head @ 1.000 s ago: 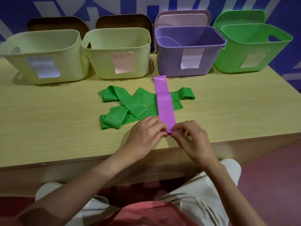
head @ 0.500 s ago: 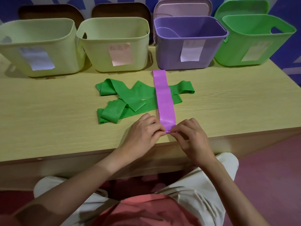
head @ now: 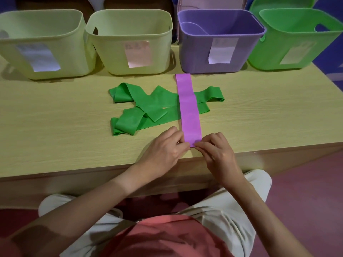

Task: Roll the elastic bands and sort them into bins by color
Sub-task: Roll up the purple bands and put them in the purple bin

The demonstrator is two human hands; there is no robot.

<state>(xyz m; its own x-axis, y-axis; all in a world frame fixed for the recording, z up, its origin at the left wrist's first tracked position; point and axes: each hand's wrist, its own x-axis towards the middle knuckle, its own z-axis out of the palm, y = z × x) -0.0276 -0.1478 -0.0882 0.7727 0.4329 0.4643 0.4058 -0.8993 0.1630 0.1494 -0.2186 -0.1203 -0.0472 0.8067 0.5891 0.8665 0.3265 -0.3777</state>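
A purple elastic band (head: 187,106) lies flat and straight on the table, running from the purple bin (head: 219,41) toward the near edge. It crosses over a crumpled heap of green bands (head: 148,106). My left hand (head: 163,151) and my right hand (head: 217,154) pinch the band's near end from either side, where a small fold or roll begins. The purple bin holds a pale purple shape inside. A green bin (head: 297,39) stands at the far right.
Two pale yellow-green bins (head: 42,43) (head: 130,41) stand at the back left, each with a paper label. Lids lean behind the bins. The wooden table (head: 55,127) ends just under my hands; a reddish floor lies to the right.
The camera has tilted so the bins sit higher in view. Both hands stay pinched on the purple band's near end, which has shifted slightly away from the table edge.
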